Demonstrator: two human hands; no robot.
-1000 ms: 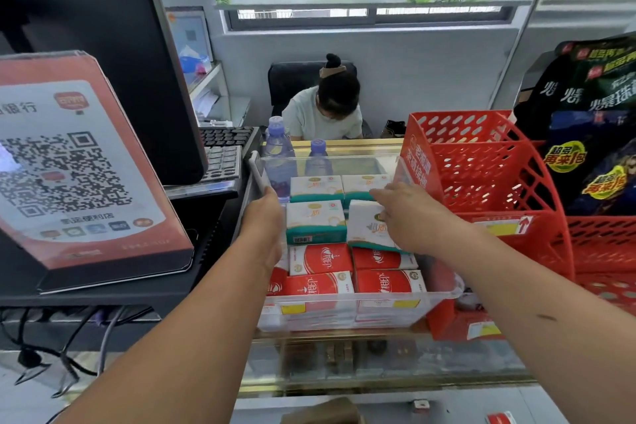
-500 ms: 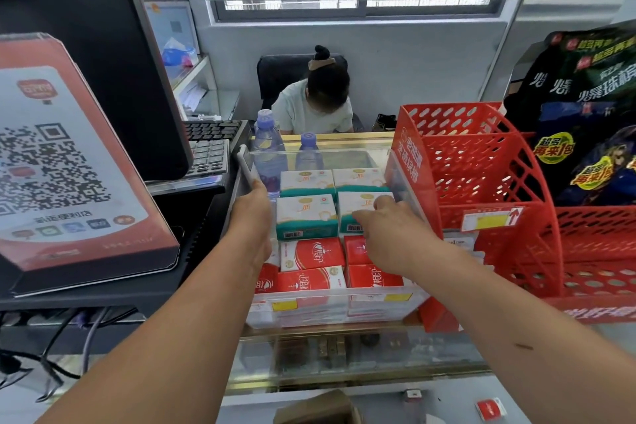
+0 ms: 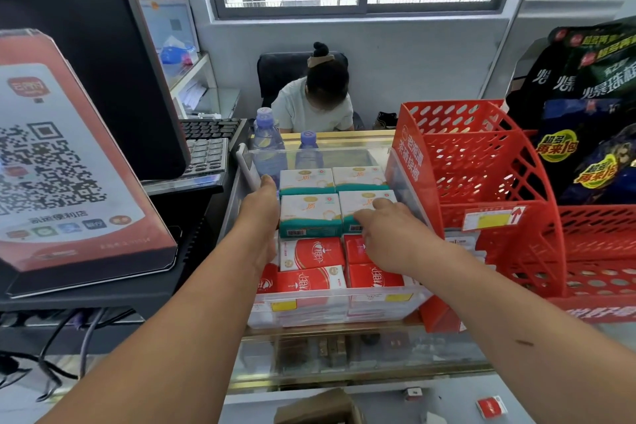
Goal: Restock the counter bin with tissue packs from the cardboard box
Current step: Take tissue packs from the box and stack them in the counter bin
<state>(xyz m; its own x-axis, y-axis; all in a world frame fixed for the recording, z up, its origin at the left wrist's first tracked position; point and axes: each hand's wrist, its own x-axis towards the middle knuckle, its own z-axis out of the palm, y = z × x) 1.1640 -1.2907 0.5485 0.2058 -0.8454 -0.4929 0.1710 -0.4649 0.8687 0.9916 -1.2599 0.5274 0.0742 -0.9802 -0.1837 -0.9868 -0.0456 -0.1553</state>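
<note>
A clear plastic counter bin (image 3: pixel 337 306) on the glass counter holds white-and-teal tissue packs (image 3: pixel 309 213) at the back and red tissue packs (image 3: pixel 311 253) at the front. My left hand (image 3: pixel 260 213) lies along the bin's left inner side, fingers straight against the teal packs. My right hand (image 3: pixel 389 234) reaches in from the right, fingers resting on the right-hand teal pack (image 3: pixel 364 201) and covering part of a red pack. A corner of the cardboard box (image 3: pixel 320 408) shows at the bottom edge.
A red perforated rack (image 3: pixel 481 189) stands right of the bin, snack bags (image 3: pixel 592 107) behind it. A QR-code stand (image 3: pixel 69 162), monitor and keyboard (image 3: pixel 206 148) are on the left. Two water bottles (image 3: pixel 268 141) stand behind the bin. A person sits behind the counter.
My right hand has laid the tilted teal pack flat in the bin and drawn back toward me over it. My left hand stays at the bin's left side.
</note>
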